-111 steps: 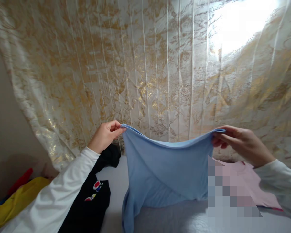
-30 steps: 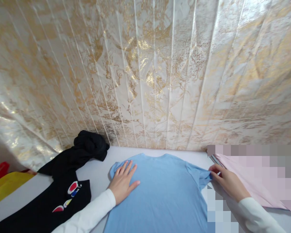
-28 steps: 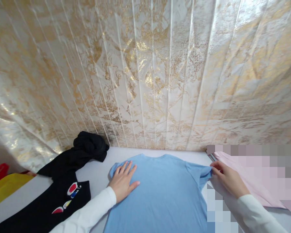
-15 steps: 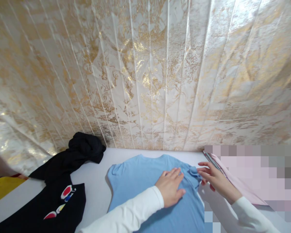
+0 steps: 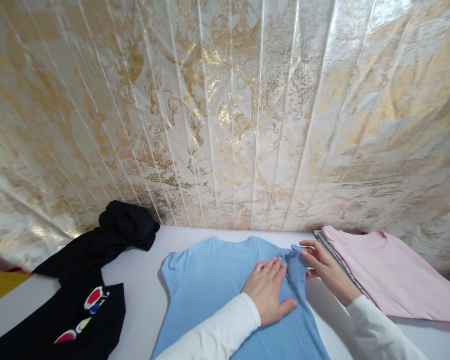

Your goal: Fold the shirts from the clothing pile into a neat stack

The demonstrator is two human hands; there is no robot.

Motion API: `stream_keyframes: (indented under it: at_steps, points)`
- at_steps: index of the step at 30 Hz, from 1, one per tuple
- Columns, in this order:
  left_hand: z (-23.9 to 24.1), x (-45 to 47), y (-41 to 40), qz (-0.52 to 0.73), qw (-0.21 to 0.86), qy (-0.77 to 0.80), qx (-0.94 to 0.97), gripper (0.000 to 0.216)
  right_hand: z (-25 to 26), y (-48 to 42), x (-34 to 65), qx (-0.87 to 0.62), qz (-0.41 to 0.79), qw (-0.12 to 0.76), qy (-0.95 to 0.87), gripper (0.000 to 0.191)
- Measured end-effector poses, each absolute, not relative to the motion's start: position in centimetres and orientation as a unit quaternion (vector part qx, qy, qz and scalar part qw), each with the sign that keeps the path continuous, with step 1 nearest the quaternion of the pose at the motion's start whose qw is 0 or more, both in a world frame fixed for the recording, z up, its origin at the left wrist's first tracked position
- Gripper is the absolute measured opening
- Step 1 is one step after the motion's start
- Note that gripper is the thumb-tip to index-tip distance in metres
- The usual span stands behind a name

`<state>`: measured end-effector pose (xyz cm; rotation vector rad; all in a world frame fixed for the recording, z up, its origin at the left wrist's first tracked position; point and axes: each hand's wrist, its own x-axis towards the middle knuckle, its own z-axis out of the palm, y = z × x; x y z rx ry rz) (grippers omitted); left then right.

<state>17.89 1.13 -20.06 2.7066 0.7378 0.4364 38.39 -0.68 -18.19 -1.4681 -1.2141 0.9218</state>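
A light blue T-shirt (image 5: 206, 295) is spread on the white surface in front of me, its neckline at the far end. My left hand (image 5: 268, 292) lies flat on the shirt's right half, fingers stretched and thumb out to the side. At the right shoulder, my right hand (image 5: 328, 270) pinches the edge of the sleeve (image 5: 295, 265) between thumb and fingers, and the cloth there is lifted and creased. The left sleeve lies bunched on the surface. My forearms hide part of the shirt's lower body.
Folded garments with a pink T-shirt (image 5: 393, 275) on top lie at the right. To the left are black clothes (image 5: 97, 310) with a coloured print, bunched at the back, and yellow cloth (image 5: 3, 287). A gold-patterned sheet (image 5: 228, 125) covers the wall behind.
My right hand has raised the sleeve edge, moving it slightly up and left. My left hand stays flat on the shirt. The view has shifted a little.
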Motion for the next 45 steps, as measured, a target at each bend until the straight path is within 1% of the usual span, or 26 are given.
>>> stream_keyframes:
  at_steps: [2, 4, 9, 11, 14, 19, 23, 25, 27, 29, 31, 33, 35, 38, 41, 43, 45]
  points:
    - [-20.2, 17.9, 1.2, 0.157, 0.154, 0.259, 0.941, 0.075, -18.2, -1.1, 38.2, -0.604, 0.409, 0.459, -0.508, 0.060]
    - [-20.2, 17.9, 1.2, 0.161, 0.155, 0.261, 0.939, 0.075, -18.1, -1.5, 38.4, -0.611, 0.414, 0.411, -0.535, 0.062]
    - [-19.9, 17.8, 1.0, 0.152, 0.144, 0.258, 0.943, 0.074, -16.7, -2.4, 39.5, -0.596, 0.427, 0.295, -0.612, 0.056]
    - [-19.9, 17.8, 1.0, 0.147, 0.140, 0.261, 0.944, 0.073, -16.2, -2.6, 40.0, -0.593, 0.446, 0.268, -0.614, 0.056]
    - [-20.0, 17.9, 1.1, 0.146, 0.138, 0.265, 0.943, 0.074, -16.2, -2.5, 40.2, -0.579, 0.439, 0.270, -0.631, 0.056]
    - [-19.9, 18.0, 1.1, 0.157, 0.130, 0.263, 0.943, 0.069, -16.9, -2.2, 38.6, -0.565, 0.418, 0.325, -0.633, 0.059]
    - [-19.6, 17.9, 1.0, 0.151, 0.127, 0.258, 0.946, 0.066, -17.2, -2.0, 37.7, -0.604, 0.403, 0.346, -0.594, 0.046]
    - [-19.6, 17.8, 1.0, 0.151, 0.130, 0.257, 0.946, 0.068, -17.1, -2.2, 38.7, -0.634, 0.378, 0.337, -0.585, 0.041]
    - [-19.7, 17.8, 1.1, 0.152, 0.135, 0.258, 0.944, 0.069, -16.7, -2.5, 40.7, -0.665, 0.320, 0.313, -0.597, 0.037]
    - [-19.8, 17.8, 1.1, 0.151, 0.140, 0.259, 0.944, 0.070, -16.1, -3.1, 43.0, -0.689, 0.263, 0.269, -0.619, 0.033]
    - [-19.8, 17.8, 1.1, 0.150, 0.142, 0.258, 0.944, 0.070, -15.7, -3.5, 44.8, -0.711, 0.240, 0.214, -0.626, 0.027]
    - [-19.5, 17.7, 1.0, 0.153, 0.141, 0.246, 0.947, 0.066, -15.4, -3.6, 45.3, -0.730, 0.231, 0.172, -0.620, 0.024]
    - [-18.9, 17.6, 0.8, 0.160, 0.139, 0.215, 0.953, 0.058, -15.6, -3.2, 44.8, -0.746, 0.201, 0.148, -0.618, 0.028]
    - [-18.1, 17.6, 0.2, 0.174, 0.141, 0.166, 0.960, 0.049, -16.7, -2.2, 43.1, -0.761, 0.128, 0.136, -0.622, 0.034]
    - [-18.0, 17.8, -0.3, 0.190, 0.143, 0.150, 0.960, 0.044, -18.2, -1.3, 42.1, -0.779, 0.074, 0.138, -0.607, 0.037]
    - [-18.3, 18.0, -0.4, 0.194, 0.146, 0.151, 0.958, 0.041, -18.8, -1.1, 42.2, -0.783, 0.053, 0.145, -0.603, 0.032]
    - [-18.8, 18.3, -0.3, 0.191, 0.154, 0.155, 0.957, 0.038, -19.2, -1.1, 42.9, -0.779, 0.041, 0.156, -0.606, 0.024]
